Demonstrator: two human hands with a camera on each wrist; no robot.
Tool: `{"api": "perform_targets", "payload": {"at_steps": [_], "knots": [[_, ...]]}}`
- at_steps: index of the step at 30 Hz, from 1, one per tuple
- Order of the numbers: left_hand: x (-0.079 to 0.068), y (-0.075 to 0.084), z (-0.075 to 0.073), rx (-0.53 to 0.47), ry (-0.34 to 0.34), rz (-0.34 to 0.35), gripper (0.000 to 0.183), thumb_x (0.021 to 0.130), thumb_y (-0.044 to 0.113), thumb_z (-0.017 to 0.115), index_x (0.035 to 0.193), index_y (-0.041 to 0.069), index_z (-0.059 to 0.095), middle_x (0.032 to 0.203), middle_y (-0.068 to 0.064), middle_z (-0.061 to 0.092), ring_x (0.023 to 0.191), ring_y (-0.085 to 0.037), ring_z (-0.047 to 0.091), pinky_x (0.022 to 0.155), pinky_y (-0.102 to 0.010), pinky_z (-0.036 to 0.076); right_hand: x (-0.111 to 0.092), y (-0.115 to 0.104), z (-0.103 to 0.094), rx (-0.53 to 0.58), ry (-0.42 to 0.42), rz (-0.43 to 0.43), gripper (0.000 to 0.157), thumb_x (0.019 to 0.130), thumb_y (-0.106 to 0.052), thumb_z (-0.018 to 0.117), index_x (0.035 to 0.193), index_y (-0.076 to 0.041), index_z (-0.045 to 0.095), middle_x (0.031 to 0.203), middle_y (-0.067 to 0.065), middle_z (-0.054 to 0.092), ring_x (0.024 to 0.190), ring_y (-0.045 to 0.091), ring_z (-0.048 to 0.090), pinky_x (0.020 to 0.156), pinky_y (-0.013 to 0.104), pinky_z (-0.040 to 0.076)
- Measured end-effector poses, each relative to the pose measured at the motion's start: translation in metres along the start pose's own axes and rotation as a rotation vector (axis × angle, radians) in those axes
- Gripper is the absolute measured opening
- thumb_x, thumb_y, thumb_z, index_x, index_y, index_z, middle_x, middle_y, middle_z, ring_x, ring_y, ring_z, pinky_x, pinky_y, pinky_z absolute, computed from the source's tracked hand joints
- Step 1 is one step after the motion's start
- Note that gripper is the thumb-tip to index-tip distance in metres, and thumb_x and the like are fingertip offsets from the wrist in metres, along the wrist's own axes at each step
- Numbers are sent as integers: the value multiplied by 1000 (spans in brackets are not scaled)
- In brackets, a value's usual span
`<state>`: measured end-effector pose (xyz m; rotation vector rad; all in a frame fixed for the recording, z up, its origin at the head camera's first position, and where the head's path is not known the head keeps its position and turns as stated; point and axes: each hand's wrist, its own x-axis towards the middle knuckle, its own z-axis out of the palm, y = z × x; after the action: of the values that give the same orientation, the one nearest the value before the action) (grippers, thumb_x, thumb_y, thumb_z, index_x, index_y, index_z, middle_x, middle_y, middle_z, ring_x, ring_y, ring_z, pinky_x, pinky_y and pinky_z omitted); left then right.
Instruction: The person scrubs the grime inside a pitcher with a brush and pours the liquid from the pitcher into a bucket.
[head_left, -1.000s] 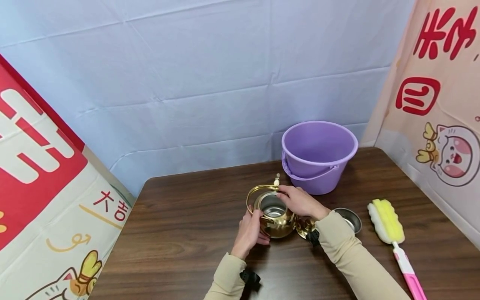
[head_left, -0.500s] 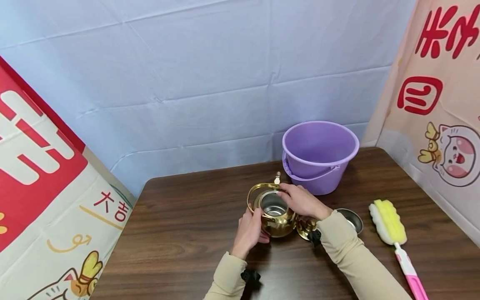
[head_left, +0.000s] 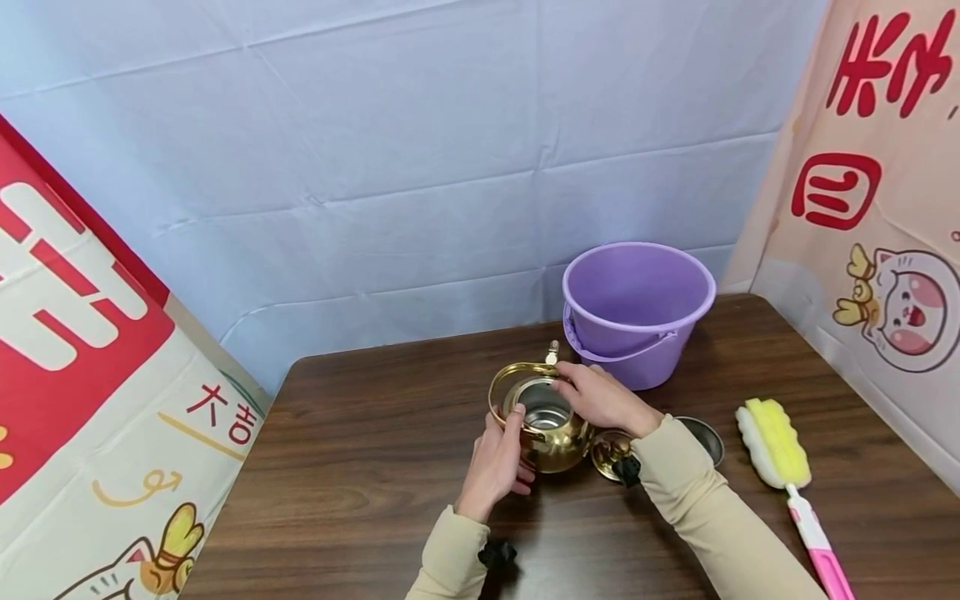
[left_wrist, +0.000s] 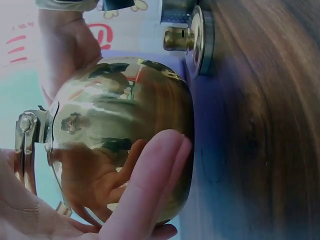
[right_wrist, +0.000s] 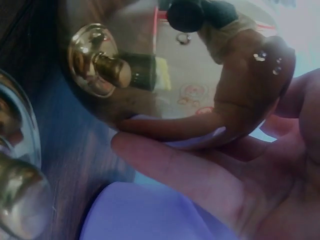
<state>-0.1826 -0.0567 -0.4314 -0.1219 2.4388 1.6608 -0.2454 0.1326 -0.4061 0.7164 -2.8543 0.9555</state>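
My left hand [head_left: 491, 467] and right hand [head_left: 603, 402], 2 on 1 kettle [head_left: 555, 454], fingers clamped on opposite sides! It's over the table [head_left: 375, 442], near the purple bucket [head_left: 633, 354]; whether its base touches the wood, I can't tell. Lid [head_left: 602, 461] already off, lying beside it, mouth open, metal inside showing. So the opening-up looks done, I'd judge; the sponge brush [head_left: 776, 446] lies untouched well to my right, lid not back on.
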Motion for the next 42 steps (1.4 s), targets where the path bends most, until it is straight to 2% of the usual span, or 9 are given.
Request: {"api": "perform_targets", "payload": {"at_steps": [10, 15, 21, 24, 29, 32, 34, 38, 42], "knots": [[-8, 8, -6, -8, 9, 13, 91, 92, 69, 37, 156, 11, 9, 127, -27, 43, 55, -35, 66, 44, -47, 53, -1, -15, -9, 5, 19, -9, 19, 98, -19, 53, 80, -12, 49, 62, -2, 41, 53, 11, 42, 56, 28, 39], [-8, 13, -14, -22, 3, 20, 87, 92, 69, 36, 152, 8, 19, 108, -23, 54, 52, -34, 66, 45, -47, 53, -1, -22, -14, -21, 46, -16, 20, 96, -19, 56, 78, -13, 49, 62, -2, 41, 58, 13, 46, 60, 30, 40], [-10, 18, -21, -14, -25, 22, 78, 90, 73, 33, 124, 4, 42, 83, -17, 59, 49, -29, 65, 46, -47, 54, -1, -30, -20, -28, 50, -8, 14, 95, -17, 56, 84, -11, 54, 63, -1, 44, 66, 16, 51, 64, 33, 43], [-11, 22, -26, 2, -63, 9, 89, 89, 75, 32, 138, 1, 34, 78, -18, 59, 52, -34, 66, 48, -47, 54, -1, -34, -22, -33, 51, -8, 13, 96, -18, 56, 85, -11, 54, 63, -1, 44, 65, 15, 51, 64, 33, 43], [-12, 29, -35, 44, -132, -9, 105, 86, 80, 30, 156, 7, 1, 101, -25, 62, 59, -40, 68, 51, -48, 55, -2, -40, -28, -35, 61, -13, 13, 96, -18, 55, 86, -10, 53, 61, -2, 44, 59, 13, 50, 60, 30, 43], [-12, 35, -39, 36, -150, -19, 104, 86, 79, 32, 156, 11, -3, 120, -28, 56, 59, -40, 68, 50, -49, 55, -2, -43, -31, -24, 70, 0, 11, 96, -18, 55, 91, -8, 56, 63, 0, 48, 60, 14, 51, 61, 31, 44], [-11, 39, -41, 30, -155, -21, 101, 88, 76, 34, 156, 11, -2, 120, -27, 57, 57, -38, 68, 49, -48, 55, -2, -44, -33, -23, 84, 5, 14, 96, -19, 55, 98, -5, 59, 68, 1, 55, 66, 16, 56, 66, 34, 47], [-9, 48, -45, 26, -157, -19, 84, 94, 63, 38, 152, 9, 13, 95, -24, 64, 53, -33, 68, 49, -47, 55, -2, -46, -36, -22, 104, 16, 22, 96, -21, 56, 107, -3, 61, 76, 4, 62, 75, 19, 60, 71, 38, 49], [-8, 57, -49, 38, -174, 2, 56, 94, 47, 36, 135, 8, 35, 75, -24, 67, 55, -37, 68, 49, -45, 55, -2, -49, -43, 8, 108, 28, 21, 95, -22, 57, 107, -5, 61, 77, 5, 67, 68, 17, 62, 67, 36, 50]]}}
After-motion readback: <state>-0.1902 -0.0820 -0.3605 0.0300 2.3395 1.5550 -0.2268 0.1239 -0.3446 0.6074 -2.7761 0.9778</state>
